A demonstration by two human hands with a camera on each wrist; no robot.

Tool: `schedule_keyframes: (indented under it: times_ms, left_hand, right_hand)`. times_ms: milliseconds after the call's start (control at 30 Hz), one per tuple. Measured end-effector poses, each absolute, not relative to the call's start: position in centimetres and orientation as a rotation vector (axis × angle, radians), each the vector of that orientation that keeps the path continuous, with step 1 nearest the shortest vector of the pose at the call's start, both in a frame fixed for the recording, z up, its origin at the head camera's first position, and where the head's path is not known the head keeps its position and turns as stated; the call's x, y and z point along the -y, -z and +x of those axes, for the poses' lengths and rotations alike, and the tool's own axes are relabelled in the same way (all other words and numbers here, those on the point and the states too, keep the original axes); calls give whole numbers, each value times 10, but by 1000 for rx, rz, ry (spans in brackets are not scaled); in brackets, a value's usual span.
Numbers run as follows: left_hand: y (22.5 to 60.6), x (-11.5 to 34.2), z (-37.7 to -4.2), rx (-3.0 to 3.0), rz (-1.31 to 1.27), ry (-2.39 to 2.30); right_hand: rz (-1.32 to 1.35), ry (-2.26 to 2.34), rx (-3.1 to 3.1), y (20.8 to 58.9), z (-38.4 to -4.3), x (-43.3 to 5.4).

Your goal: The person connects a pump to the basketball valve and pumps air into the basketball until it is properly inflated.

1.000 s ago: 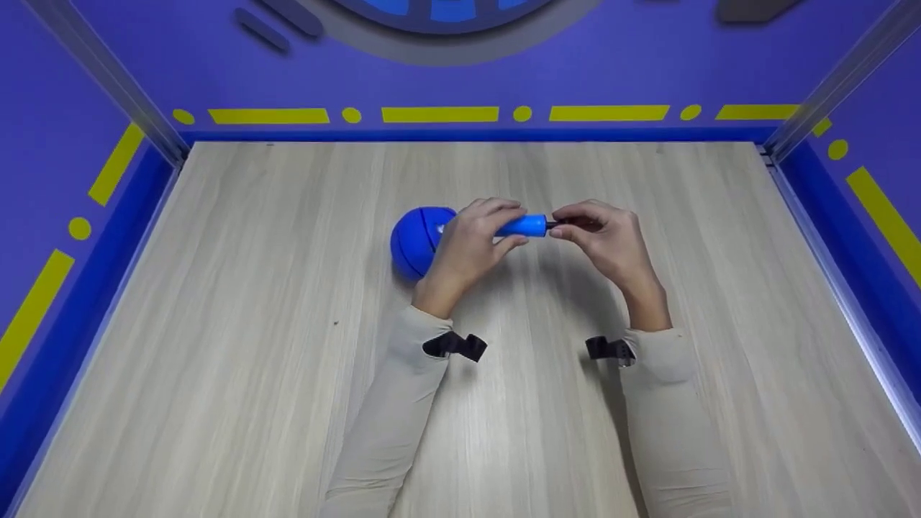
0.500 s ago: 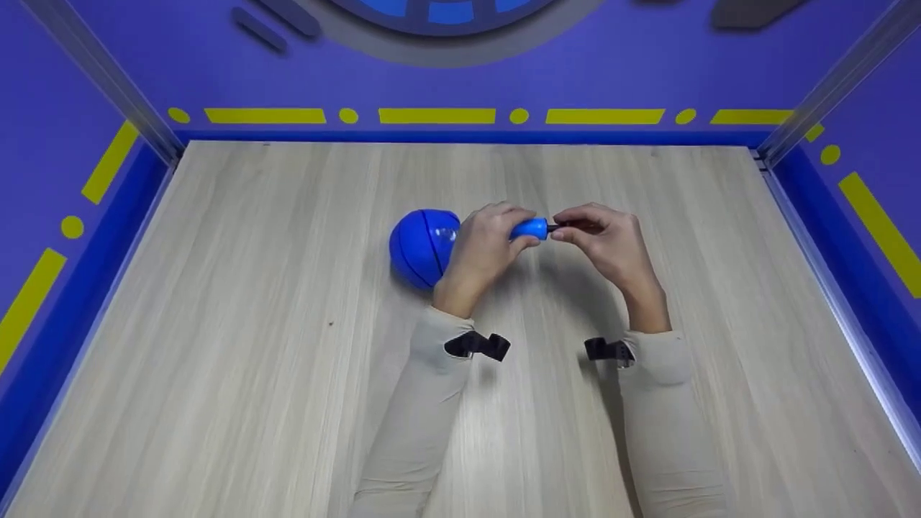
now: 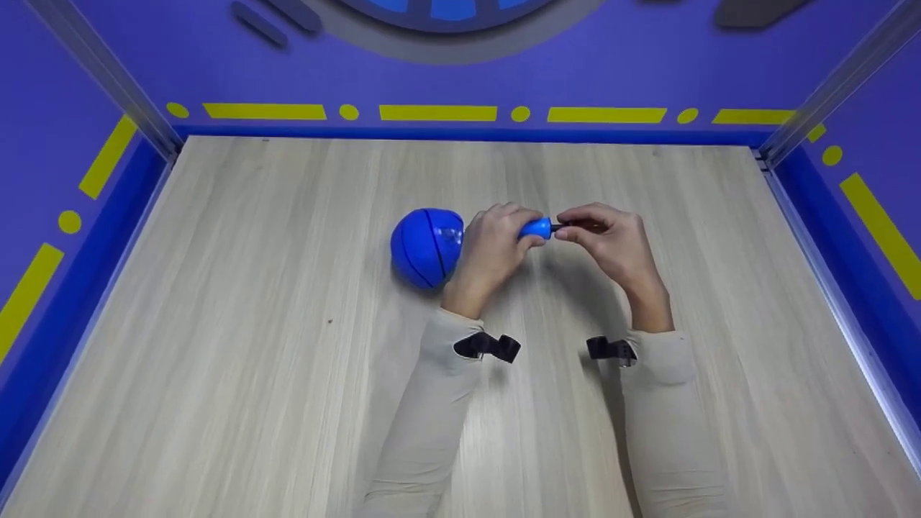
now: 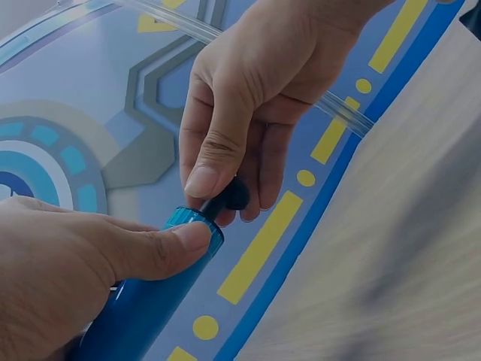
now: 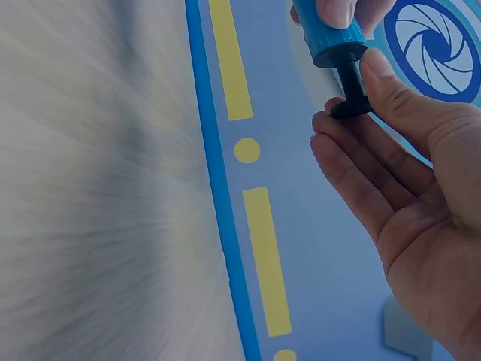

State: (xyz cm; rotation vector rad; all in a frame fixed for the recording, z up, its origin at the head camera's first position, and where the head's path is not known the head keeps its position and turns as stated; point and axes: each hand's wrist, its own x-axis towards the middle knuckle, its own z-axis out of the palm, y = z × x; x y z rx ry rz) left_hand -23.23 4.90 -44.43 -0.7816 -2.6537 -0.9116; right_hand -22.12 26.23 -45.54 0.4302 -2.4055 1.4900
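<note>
My left hand [image 3: 491, 248] grips the blue barrel of a small hand pump [image 3: 535, 229], its thumb lying along the ribbed collar in the left wrist view. With thumb and fingers, my right hand [image 3: 620, 243] pinches the pump's black T-shaped handle [image 5: 351, 107]. A short length of black rod shows between collar and handle. Just left of my left hand, a blue ball [image 3: 424, 248] with black seam lines sits on the table, its upper right side looking dented and shiny. The pump's far end is hidden by my left hand in the head view, so I cannot tell whether it meets the ball.
The pale wood-grain table [image 3: 237, 345] spreads around the hands. Blue-purple panels with yellow dashes, such as the back wall [image 3: 460, 86], enclose it on the back and both sides. A black strap [image 3: 488, 347] circles the left wrist, and another black strap [image 3: 610, 349] the right.
My left hand has shifted right along the pump towards my right hand, so less of the barrel shows and more of the ball is visible. My right hand stays almost in place.
</note>
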Motion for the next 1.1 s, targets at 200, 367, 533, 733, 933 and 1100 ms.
schedule_keyframes:
  times_ms: [200, 367, 533, 733, 933, 1100]
  left_hand:
    - [448, -51, -232, 2623, -834, 825]
    - [448, -50, -233, 2591, -842, 820]
    - [448, -49, -234, 2576, -864, 850]
    - [450, -54, -232, 2637, -880, 779]
    - [452, -59, -231, 2636, -922, 737]
    - [453, -58, -234, 2579, -963, 764]
  right_hand:
    - [420, -1549, 2369, 454, -221, -264]
    - [427, -1561, 2363, 454, -221, -263]
    - [434, -1633, 2362, 456, -220, -265]
    - [443, -1760, 2378, 463, -215, -273]
    - [442, -1801, 2323, 471, -212, -279]
    - [455, -1842, 2288, 473, -213, -278]
